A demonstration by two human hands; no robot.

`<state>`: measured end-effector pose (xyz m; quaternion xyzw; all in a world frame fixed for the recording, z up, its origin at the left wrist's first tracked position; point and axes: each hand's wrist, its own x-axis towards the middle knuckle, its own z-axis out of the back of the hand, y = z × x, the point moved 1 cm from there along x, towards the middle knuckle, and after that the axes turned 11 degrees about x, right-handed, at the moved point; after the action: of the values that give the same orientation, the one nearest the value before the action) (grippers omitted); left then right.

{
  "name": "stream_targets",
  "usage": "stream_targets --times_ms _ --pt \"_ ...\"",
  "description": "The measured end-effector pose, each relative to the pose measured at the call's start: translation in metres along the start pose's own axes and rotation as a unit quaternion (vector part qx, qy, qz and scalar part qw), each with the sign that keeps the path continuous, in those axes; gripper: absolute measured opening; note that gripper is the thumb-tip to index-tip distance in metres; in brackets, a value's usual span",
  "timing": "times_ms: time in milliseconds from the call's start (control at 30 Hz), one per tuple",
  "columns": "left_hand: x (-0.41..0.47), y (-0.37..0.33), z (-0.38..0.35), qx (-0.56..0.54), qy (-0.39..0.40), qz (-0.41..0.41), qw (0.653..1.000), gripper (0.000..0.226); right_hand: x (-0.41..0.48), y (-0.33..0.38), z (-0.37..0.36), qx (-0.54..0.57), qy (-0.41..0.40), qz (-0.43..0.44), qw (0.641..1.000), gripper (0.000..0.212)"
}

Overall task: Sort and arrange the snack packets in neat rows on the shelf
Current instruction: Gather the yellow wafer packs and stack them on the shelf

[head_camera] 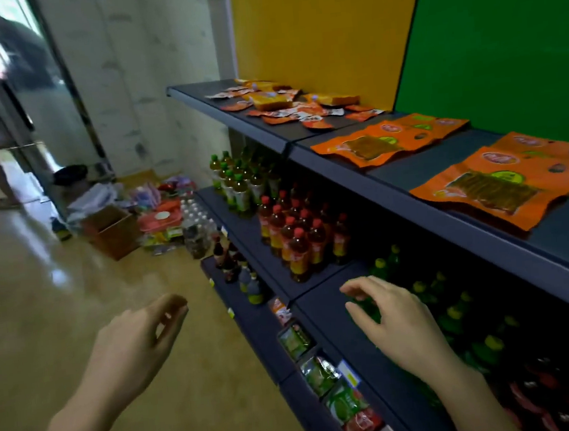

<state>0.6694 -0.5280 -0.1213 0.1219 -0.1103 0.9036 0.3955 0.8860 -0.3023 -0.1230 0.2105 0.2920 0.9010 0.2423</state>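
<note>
Left hand [139, 341], lower left of frame: fingers loosely curled, holding nothing, over the floor. Right hand [399, 322], lower centre: fingers loosely spread, holding nothing, in front of green-capped bottles [453, 310]. Large orange snack packets [373, 144] lie flat in two overlapped groups on the top shelf [409, 168], right of frame. Small snack packets [287, 106] lie scattered at its far end, upper centre.

Four large orange packets [370, 147] are counted. Small packets [287, 106]: too blurred for counting. One left hand [138, 334], one right hand [395, 319] and one cardboard box [112, 230] are logged.
</note>
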Motion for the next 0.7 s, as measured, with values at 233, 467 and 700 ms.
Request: stream_targets --times_ms 233,467,700 --pt "0.000 0.095 -0.035 0.060 -0.025 0.072 0.995 0.004 0.066 0.029 -0.086 0.027 0.010 -0.035 0.999 0.021" --pt "0.062 0.184 -0.028 0.086 -0.046 0.065 0.993 0.013 0.140 0.070 -0.148 0.034 -0.011 -0.049 0.998 0.022" --pt "0.108 0.243 -0.050 0.035 -0.026 0.074 0.996 0.011 0.202 0.092 -0.181 0.028 -0.002 -0.073 0.997 0.021"
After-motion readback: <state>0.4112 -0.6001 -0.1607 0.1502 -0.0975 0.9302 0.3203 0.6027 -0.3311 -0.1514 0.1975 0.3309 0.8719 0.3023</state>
